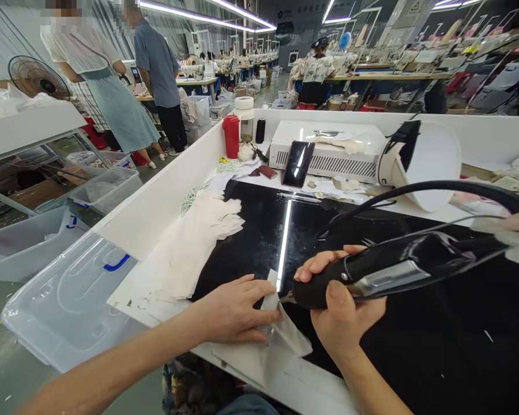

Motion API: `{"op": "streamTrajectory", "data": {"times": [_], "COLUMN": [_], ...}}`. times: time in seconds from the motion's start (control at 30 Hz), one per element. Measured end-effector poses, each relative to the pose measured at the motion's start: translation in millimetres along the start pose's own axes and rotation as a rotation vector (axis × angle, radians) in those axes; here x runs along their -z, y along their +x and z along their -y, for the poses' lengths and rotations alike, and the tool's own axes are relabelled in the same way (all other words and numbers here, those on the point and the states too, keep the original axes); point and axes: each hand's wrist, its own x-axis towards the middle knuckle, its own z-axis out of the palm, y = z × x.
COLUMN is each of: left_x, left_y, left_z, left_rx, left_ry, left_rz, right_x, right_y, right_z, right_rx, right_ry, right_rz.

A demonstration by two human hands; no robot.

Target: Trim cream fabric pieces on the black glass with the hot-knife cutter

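The left hand [236, 311] lies flat, fingers spread, pinning a small white fabric piece [285, 328] to the black desk [415, 346] at about 6 o'clock. The right hand [341, 311] wraps its fingers closed around a black corded tool [393, 268], its tip touching the piece's upper edge. To work cleanly, I judge the left fingertips should stay clear of the tip and press the fabric taut, with the cord [436, 190] kept slack. A white stack [199, 236] lies at 10 o'clock.
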Motion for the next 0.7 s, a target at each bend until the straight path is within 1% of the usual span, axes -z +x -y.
{"op": "streamTrajectory", "data": {"times": [0.2, 0.3, 0.4, 0.57, 0.7], "left_x": [-1.6, -2.7, -3.2, -4.5, -4.5], "left_y": [0.2, -0.4, -0.8, -1.4, -1.7], "left_z": [-0.2, -0.5, -0.6, -0.2, 0.5], "left_rx": [0.011, 0.035, 0.043, 0.037, 0.03], "left_ry": [0.016, 0.019, 0.007, -0.015, -0.016], "left_rz": [0.002, 0.029, 0.05, 0.019, 0.008], "right_x": [-1.8, -3.6, -5.0, -6.7, -8.4], "right_y": [3.4, 6.3, 6.6, 5.6, 8.0], "right_z": [-2.2, -3.8, -6.1, -7.9, -8.1], "right_rx": [-0.001, 0.011, 0.006, -0.014, -0.004], "right_ry": [-0.034, -0.031, -0.041, -0.074, -0.04], "right_rz": [-0.005, -0.034, -0.032, -0.035, -0.041]}}
